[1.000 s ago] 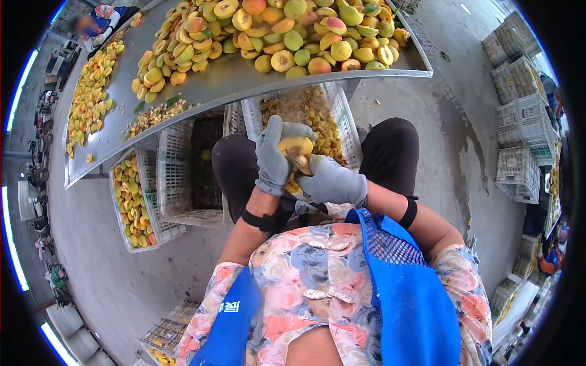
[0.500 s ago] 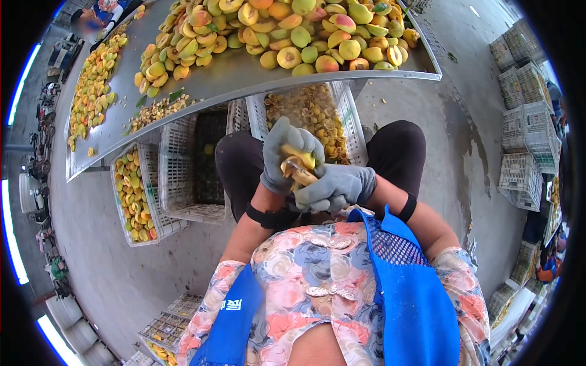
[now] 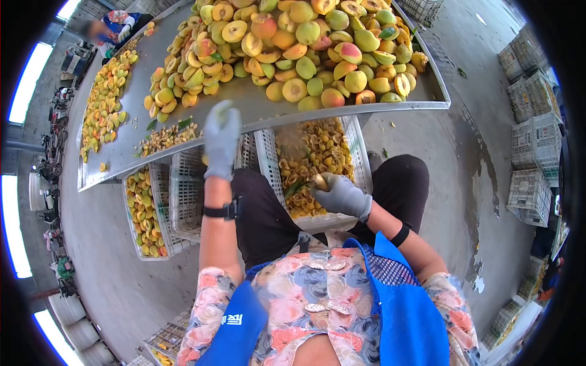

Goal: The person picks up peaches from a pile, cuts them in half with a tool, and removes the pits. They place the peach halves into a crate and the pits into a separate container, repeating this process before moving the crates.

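My left hand (image 3: 222, 137), in a grey glove, is raised at the front edge of the metal table (image 3: 342, 110), left of the peach pile. Motion smears its fingers; a yellow-green patch shows at the fingertips, and I cannot tell whether they hold it. My right hand (image 3: 343, 196), gloved too, is closed around a small tool (image 3: 320, 181) with a tan, wood-like end sticking out. It hovers over the white crate (image 3: 266, 160) between my knees, which holds yellow-brown peach scraps and pits (image 3: 314, 149). Halved and whole peaches (image 3: 295, 90) lie heaped on the table.
Pit fragments (image 3: 166, 139) and leaves lie near the table's front edge, with more peach halves (image 3: 108, 100) further left. Below stand a crate of peach halves (image 3: 144, 213) and a darker crate (image 3: 186, 177). Crates (image 3: 530, 195) are stacked at right. Another person (image 3: 119, 27) sits far left.
My hands have parted. The left went up and left to the table edge, letting go of the peach they worked on; the right moved slightly right with the tool. The view shifted a little.
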The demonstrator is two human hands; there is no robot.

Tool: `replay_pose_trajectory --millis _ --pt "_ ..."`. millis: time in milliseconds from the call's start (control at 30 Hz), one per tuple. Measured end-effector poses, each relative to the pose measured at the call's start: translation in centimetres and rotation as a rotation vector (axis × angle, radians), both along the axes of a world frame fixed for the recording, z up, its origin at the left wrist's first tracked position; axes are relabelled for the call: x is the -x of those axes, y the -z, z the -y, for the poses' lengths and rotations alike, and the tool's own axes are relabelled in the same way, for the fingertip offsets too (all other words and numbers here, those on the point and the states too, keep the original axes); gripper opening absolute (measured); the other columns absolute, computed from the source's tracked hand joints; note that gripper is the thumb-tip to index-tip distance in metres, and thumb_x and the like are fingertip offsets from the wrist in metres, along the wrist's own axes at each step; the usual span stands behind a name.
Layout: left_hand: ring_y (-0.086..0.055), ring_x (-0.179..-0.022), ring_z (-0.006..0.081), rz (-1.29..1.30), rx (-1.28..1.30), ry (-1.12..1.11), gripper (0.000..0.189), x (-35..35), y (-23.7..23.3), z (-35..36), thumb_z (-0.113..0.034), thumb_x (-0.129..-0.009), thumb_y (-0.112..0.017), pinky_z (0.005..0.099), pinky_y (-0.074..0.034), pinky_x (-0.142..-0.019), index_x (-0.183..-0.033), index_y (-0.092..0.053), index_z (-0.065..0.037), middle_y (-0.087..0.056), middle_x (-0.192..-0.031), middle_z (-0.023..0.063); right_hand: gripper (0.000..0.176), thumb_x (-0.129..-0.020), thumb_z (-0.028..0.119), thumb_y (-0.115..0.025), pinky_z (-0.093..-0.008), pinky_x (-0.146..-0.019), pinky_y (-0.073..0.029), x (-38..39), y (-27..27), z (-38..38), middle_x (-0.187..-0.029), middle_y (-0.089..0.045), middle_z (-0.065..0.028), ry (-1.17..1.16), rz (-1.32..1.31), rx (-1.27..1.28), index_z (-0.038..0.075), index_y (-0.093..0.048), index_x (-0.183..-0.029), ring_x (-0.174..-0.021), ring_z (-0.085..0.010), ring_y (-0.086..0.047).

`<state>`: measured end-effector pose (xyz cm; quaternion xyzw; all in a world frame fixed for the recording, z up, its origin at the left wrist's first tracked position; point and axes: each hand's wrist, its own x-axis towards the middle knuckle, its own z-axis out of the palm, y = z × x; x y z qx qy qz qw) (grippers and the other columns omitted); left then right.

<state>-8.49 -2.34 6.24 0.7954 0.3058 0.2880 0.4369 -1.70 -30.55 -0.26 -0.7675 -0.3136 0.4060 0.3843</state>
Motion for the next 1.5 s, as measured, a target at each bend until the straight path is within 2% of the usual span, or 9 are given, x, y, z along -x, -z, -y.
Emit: replay_pose_trajectory --millis 67,200,433,633,733,833,1133,1233,1500 --pt "-0.058 -0.110 0.0176 -0.171 0.135 0.134 0.039 -4.7 2.2 -0.5 -0.021 -0.093 -0.062 0.0307 -0.047 -0.096 -0.127 -0.060 -0.001 -0.063 -0.121 0.0110 0.028 -0.088 0.028 -0.064 -0.0448 -0.073 -0.052 -0.4 0.1 0.1 -0.083 -0.068 -0.0247 0.013 -0.014 0.038 0.000 -0.065 -0.093 -0.084 -0.0404 -0.068" --pt "-0.055 -0.116 0.0403 -0.336 -0.495 0.243 0.055 -12.0 8.1 -1.1 -0.021 -0.080 -0.070 0.0468 -0.044 -0.101 -0.131 -0.055 -0.007 -0.057 -0.125 0.0244 0.029 -0.087 0.028 -0.066 -0.0459 -0.075 -0.052 -1.0 1.1 0.7 -0.086 -0.068 -0.0262 0.031 0.013 0.036 0.000 -0.066 -0.094 -0.088 -0.0423 -0.068" --pt "-0.056 -0.111 0.0409 -0.432 -0.443 0.109 0.048 -13.3 8.4 -1.7 -0.017 -0.079 -0.074 0.0462 -0.047 -0.095 -0.122 -0.056 -0.005 -0.059 -0.118 0.0226 0.030 -0.088 0.029 -0.066 -0.0471 -0.073 -0.052 -1.4 2.2 0.8 -0.085 -0.068 -0.0269 0.051 0.017 0.045 0.000 -0.064 -0.095 -0.086 -0.0440 -0.068" --pt "-0.065 -0.097 0.0332 0.400 1.253 0.332 0.040 -6.2 3.5 -0.3 -0.024 -0.091 -0.062 0.0433 -0.056 -0.085 -0.122 -0.060 0.002 -0.065 -0.107 0.0174 0.027 -0.090 0.028 -0.063 -0.0490 -0.068 -0.050 -1.1 0.6 1.2 -0.079 -0.066 -0.0259 0.274 -0.011 -0.144 0.001 -0.061 -0.091 -0.079 -0.0440 -0.067" --pt "-0.065 -0.099 0.0331 0.531 1.557 0.309 0.035 -2.8 0.2 4.9 -0.029 -0.096 -0.057 0.0469 -0.056 -0.087 -0.116 -0.063 0.000 -0.067 -0.102 0.0150 0.025 -0.091 0.027 -0.063 -0.0496 -0.066 -0.049 -0.6 -2.5 0.3 -0.078 -0.065 -0.0262 0.276 0.082 -0.206 0.002 -0.060 -0.090 -0.077 -0.0442 -0.066" --pt "-0.065 -0.102 0.0328 0.545 1.554 0.163 0.032 -0.8 1.7 7.0 -0.028 -0.098 -0.056 0.0463 -0.056 -0.089 -0.112 -0.064 0.000 -0.067 -0.101 0.0133 0.024 -0.091 0.025 -0.064 -0.0509 -0.064 -0.049 0.3 -5.3 -0.3 -0.077 -0.065 -0.0265 0.234 0.191 -0.239 0.002 -0.058 -0.092 -0.077 -0.0450 -0.065" --pt "-0.062 -0.112 0.0324 0.544 1.213 0.248 0.035 2.5 1.3 13.3 -0.026 -0.101 -0.053 0.0465 -0.050 -0.100 -0.121 -0.061 0.001 -0.066 -0.113 0.0152 0.020 -0.090 0.018 -0.068 -0.0469 -0.062 -0.049 2.9 -5.3 -0.4 -0.077 -0.065 -0.0235 0.186 0.358 -0.311 0.001 -0.058 -0.095 -0.073 -0.0431 -0.065" --pt "-0.062 -0.112 0.0328 0.609 1.406 0.256 0.037 3.1 0.5 14.1 -0.027 -0.101 -0.051 0.0466 -0.050 -0.100 -0.122 -0.060 0.001 -0.066 -0.113 0.0161 0.020 -0.089 0.017 -0.068 -0.0476 -0.062 -0.049 3.4 -4.5 0.0 -0.078 -0.065 -0.0238 0.170 0.397 -0.324 0.001 -0.059 -0.096 -0.074 -0.0435 -0.065" --pt "-0.065 -0.091 0.0273 0.540 1.311 0.104 0.034 3.3 0.2 16.0 -0.031 -0.101 -0.050 0.0414 -0.056 -0.085 -0.107 -0.062 0.000 -0.065 -0.096 0.0127 0.023 -0.088 0.018 -0.069 -0.0493 -0.064 -0.050 4.5 -4.6 0.9 -0.080 -0.066 -0.0258 0.082 0.422 -0.221 0.000 -0.059 -0.098 -0.077 -0.0453 -0.065"
